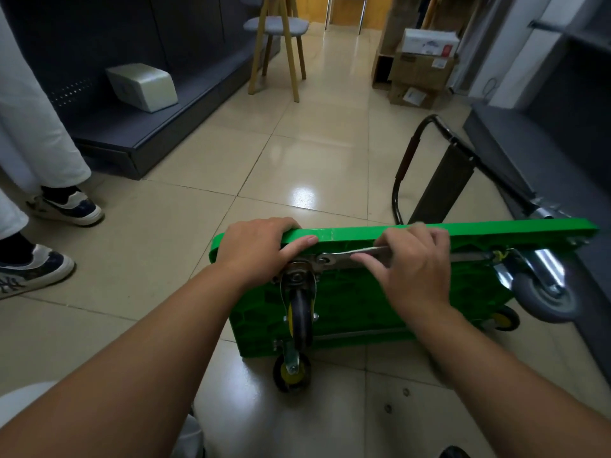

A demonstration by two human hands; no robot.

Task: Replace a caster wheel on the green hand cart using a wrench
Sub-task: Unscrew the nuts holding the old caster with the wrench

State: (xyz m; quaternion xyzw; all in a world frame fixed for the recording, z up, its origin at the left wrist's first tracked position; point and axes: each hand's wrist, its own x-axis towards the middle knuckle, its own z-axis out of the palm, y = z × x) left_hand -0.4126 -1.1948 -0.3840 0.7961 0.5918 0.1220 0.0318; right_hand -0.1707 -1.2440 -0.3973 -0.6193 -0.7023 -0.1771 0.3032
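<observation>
While the upended green plastic cart [358, 304] (stiff, likely light) is gripped by the left hand [261, 249], the right hand [413, 269] is clamped on the flat steel wrench [340, 257].

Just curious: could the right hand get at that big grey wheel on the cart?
Probably yes: the right hand holds the wrench not far from the grey wheel, and nothing on the cart stands between them.

Interlocked NY monogram, as it seems, on the near sneaker [29, 272], labels on the cartons [421, 72] too small to read
</observation>
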